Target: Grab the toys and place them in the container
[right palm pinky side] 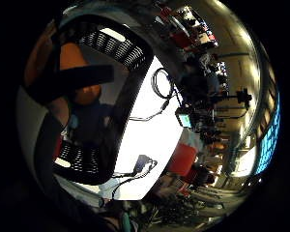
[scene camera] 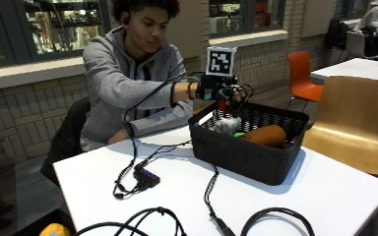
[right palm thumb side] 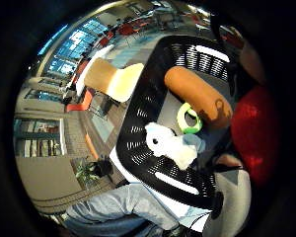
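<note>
Three toys lie in the basket (scene camera: 248, 152) below my hand (scene camera: 223, 91): an orange one (scene camera: 265, 135), a green ring (right palm thumb side: 189, 118) and a white plush (right palm thumb side: 170, 145). My hand hangs above the basket's far rim, fingers curled around a red toy (right palm thumb side: 251, 133). White table (scene camera: 176, 191) spreads beneath, with cables (scene camera: 137, 179) on it.

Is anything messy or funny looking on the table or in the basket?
Nothing looks spilled or broken. The black basket stands upright on the white table, with an orange toy, a green ring and a white plush toy lying inside. One yellow thing sits apart, at the table's near corner.
</note>
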`<state>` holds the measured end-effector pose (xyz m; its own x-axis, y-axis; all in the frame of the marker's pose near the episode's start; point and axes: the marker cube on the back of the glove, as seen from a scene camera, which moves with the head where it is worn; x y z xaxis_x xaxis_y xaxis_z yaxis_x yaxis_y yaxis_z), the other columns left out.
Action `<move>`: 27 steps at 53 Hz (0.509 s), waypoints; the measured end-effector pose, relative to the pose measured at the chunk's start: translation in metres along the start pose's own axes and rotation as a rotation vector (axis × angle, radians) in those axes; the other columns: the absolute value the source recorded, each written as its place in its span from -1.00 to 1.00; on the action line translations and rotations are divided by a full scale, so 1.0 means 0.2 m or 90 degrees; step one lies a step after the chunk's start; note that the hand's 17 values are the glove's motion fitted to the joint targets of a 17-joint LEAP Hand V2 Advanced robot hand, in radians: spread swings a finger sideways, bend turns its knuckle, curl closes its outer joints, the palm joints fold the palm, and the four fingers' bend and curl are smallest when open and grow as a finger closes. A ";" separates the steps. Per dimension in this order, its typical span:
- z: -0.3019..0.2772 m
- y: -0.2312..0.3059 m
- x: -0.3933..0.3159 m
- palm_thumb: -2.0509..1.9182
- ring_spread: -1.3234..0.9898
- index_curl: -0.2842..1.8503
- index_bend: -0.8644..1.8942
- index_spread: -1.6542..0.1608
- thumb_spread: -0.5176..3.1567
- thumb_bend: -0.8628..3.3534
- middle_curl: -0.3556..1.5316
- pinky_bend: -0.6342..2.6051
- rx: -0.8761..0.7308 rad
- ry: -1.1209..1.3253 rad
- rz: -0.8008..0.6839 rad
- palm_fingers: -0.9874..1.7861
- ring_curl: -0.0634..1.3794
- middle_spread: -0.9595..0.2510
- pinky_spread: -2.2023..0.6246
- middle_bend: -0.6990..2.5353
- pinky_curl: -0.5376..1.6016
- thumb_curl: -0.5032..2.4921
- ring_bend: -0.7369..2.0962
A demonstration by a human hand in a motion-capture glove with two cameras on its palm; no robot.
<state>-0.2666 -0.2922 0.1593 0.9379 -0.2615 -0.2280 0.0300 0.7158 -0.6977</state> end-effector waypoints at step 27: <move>0.08 0.35 0.20 0.17 0.06 -0.23 -0.32 0.49 0.07 -0.60 -0.01 0.11 -0.109 -0.022 -0.029 -0.42 -0.27 0.58 0.54 -0.48 -0.11 -0.32 -0.25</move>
<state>-0.2206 -0.2421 0.1117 0.9482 -0.2671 -0.1722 0.0164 0.5823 -0.8128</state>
